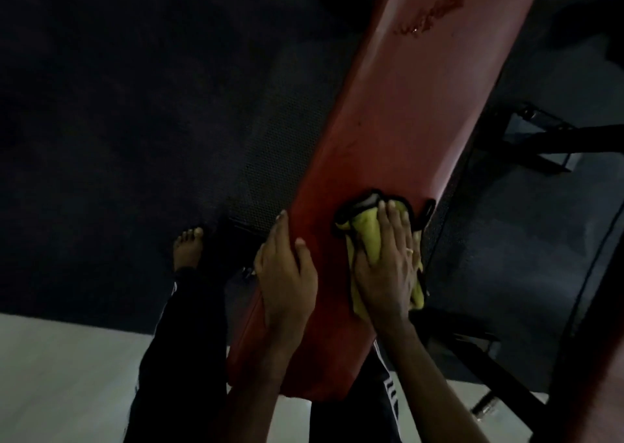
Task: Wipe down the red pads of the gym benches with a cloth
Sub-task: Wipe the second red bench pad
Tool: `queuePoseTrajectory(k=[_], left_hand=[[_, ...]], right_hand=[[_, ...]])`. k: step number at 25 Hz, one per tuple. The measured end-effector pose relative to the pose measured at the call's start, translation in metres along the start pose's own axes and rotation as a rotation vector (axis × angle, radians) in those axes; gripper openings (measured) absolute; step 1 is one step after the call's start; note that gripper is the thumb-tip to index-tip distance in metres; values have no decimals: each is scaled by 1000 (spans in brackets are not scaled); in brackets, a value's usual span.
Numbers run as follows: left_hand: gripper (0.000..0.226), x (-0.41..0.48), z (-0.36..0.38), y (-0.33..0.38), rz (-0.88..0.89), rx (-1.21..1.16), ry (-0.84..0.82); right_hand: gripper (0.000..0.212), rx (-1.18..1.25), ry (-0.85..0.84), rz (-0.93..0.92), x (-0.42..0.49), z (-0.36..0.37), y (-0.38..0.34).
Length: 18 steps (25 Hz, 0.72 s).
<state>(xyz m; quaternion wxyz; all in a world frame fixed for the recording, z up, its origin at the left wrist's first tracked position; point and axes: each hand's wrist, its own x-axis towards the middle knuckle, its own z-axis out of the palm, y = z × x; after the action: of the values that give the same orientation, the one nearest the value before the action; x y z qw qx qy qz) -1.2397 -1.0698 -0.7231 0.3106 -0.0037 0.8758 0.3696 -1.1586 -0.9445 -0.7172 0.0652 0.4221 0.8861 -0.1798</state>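
Slippage is the main worry. The right hand (388, 263) lies flat with straight fingers, pressing a bunched yellow-green cloth (366, 240) onto the red bench pad (388, 121) just below the centre of the frame. The cloth's loose black-edged folds could ride up under the palm, so part of the pad would get skin instead of fabric. The left hand (287, 273) rests open along the pad's left edge, thumb on top, apparently bracing. If weight shifts onto it, it may slide off the rounded edge.

A wet-looking streak (429, 13) sits far up the pad at upper right, well apart from the cloth, and a short stroke would probably miss it. The cloth also lies near the pad's right edge, where it could drop toward the black metal supports (574, 136) at right.

A bare foot (189, 246) stands on the dark floor mat (118, 121) left of the bench, near its base, where it could get stubbed. Pale flooring (60, 375) shows at lower left.
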Motion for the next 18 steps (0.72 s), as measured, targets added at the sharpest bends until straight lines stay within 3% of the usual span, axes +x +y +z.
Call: queuePoseTrajectory(k=[3,6,11,15,16,18], left_hand=[[65,58,9,42,116,-1,-75],[67,99,32,78,163,160,4],[72,106,38,75,175,139,69],[74,86,35,62,115,178,61],[74,77,33,56,102,214,69],[71,63,32,47,116,275,103]], right_hand=[[69,144,41,183,9,-4,32],[67,338,51,404,66,-14,40],[70,221,-47,104,39,-20,48],[66,288,38,257,122,-27,35],[64,225,61,207,146,-30,27],[65,-30,58,-83,165,-34,14]])
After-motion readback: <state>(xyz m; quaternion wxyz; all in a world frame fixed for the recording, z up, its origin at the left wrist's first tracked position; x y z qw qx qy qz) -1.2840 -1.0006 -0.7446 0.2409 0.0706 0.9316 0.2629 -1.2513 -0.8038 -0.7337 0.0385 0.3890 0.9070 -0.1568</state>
